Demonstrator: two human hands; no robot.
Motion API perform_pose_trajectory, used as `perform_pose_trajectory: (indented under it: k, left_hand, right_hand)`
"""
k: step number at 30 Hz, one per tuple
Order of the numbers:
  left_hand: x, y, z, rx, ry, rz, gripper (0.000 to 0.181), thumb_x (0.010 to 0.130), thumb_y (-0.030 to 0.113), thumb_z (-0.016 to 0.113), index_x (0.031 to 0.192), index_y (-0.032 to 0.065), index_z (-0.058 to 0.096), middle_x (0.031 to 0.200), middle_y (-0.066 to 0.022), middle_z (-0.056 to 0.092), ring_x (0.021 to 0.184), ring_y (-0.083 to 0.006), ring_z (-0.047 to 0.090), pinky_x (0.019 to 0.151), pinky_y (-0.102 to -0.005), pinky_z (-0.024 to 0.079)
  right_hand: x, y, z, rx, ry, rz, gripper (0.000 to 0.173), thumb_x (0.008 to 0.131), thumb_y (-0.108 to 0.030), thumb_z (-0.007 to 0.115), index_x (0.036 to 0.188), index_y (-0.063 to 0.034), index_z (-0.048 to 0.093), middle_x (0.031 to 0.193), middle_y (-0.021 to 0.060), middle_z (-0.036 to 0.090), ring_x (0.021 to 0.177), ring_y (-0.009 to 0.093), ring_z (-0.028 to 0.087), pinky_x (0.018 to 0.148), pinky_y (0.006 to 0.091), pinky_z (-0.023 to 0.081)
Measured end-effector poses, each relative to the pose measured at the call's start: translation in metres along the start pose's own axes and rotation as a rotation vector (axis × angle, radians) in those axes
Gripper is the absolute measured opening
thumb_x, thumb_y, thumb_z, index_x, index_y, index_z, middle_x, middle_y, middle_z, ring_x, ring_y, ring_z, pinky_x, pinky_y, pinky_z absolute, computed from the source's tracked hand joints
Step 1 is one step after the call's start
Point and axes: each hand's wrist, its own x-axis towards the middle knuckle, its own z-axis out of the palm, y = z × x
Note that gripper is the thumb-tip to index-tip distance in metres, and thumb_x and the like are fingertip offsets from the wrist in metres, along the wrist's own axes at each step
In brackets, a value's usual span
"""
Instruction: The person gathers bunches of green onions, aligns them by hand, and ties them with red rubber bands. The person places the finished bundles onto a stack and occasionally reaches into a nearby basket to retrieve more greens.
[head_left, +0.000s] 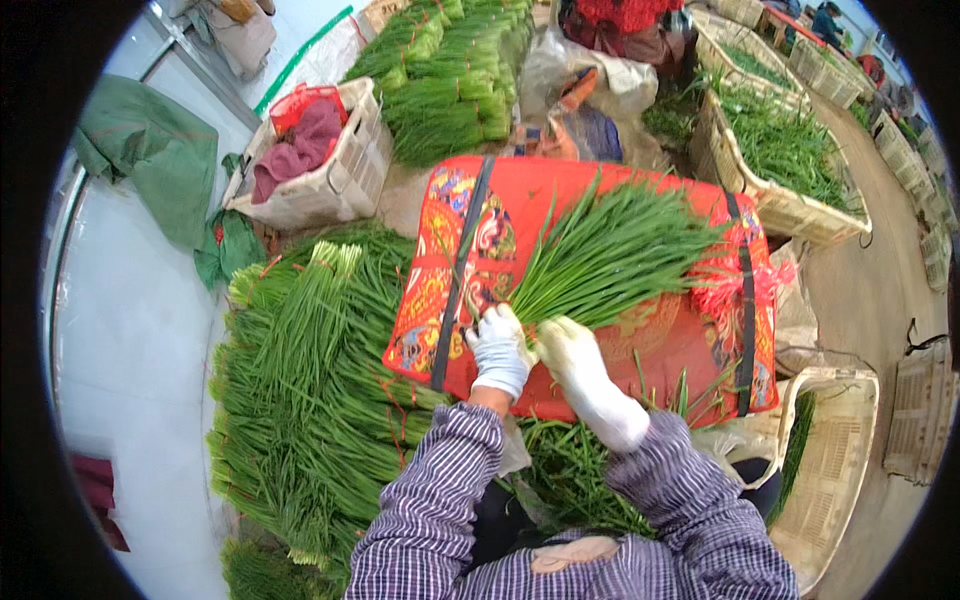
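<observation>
A bunch of long green leafy stalks, like garlic chives (615, 247), lies fanned out over a red patterned case with black straps (555, 187). My left hand (501, 349), in a pale glove, is closed around the base of the bunch. Close beside it, my right hand (570, 349), also gloved, is at the stalk bases with its fingers curled; the fingertips are blurred, and whether it grips the stalks does not show. Pink shredded ribbon (739, 289) lies at the case's right side. A few loose leaves (682, 397) rest near its front edge.
Tied bunches (322, 375) are piled at the left, with another stack (465, 75) behind the case. A plastic crate with cloth (360, 180) stands back left, a crate of greens (855, 217) back right, and a crate (817, 480) front right. A person (630, 30) is beyond the case.
</observation>
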Motion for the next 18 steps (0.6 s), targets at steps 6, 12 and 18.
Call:
perform_pose_trajectory:
  k: [6, 12, 18]
  left_hand:
    - [-0.004, 0.013, 0.002, 0.095, -0.067, -0.014, 0.081, 0.058, 0.044, 0.082, 0.119, 0.0056, 0.045, 0.106, -0.006, 0.054, 0.102, -0.0224, 0.055, 0.092, -0.0483, 0.039]
    - [0.017, 0.011, -0.062, -0.033, -0.525, 0.168, 0.108, 0.056, 0.073, 0.067, 0.128, -0.0027, 0.04, 0.127, -0.019, 0.046, 0.122, -0.0339, 0.042, 0.103, -0.0571, 0.024]
    - [0.075, 0.02, -0.029, -1.13, -0.8, 0.261, 0.079, 0.066, 0.037, 0.083, 0.123, -0.0039, 0.049, 0.117, -0.0144, 0.06, 0.109, -0.022, 0.054, 0.095, -0.0328, 0.04]
  right_hand:
    - [-0.057, 0.01, -0.031, 0.49, 0.001, 0.215, 0.028, 0.095, -0.029, 0.05, 0.077, -0.0072, 0.051, 0.07, 0.003, 0.053, 0.053, 0.009, 0.046, 0.049, 0.0216, 0.039]
    - [-0.067, 0.023, -0.061, 0.542, 0.26, 0.564, 0.021, 0.093, -0.025, 0.054, 0.094, -0.0041, 0.054, 0.086, 0.0089, 0.063, 0.073, 0.018, 0.063, 0.06, 0.0287, 0.052]
    - [-0.04, 0.049, -0.092, 0.517, 0.45, 0.772, 0.074, 0.075, -0.051, 0.071, 0.126, -0.0044, 0.044, 0.112, 0.0118, 0.058, 0.108, 0.024, 0.051, 0.083, 0.0432, 0.047]
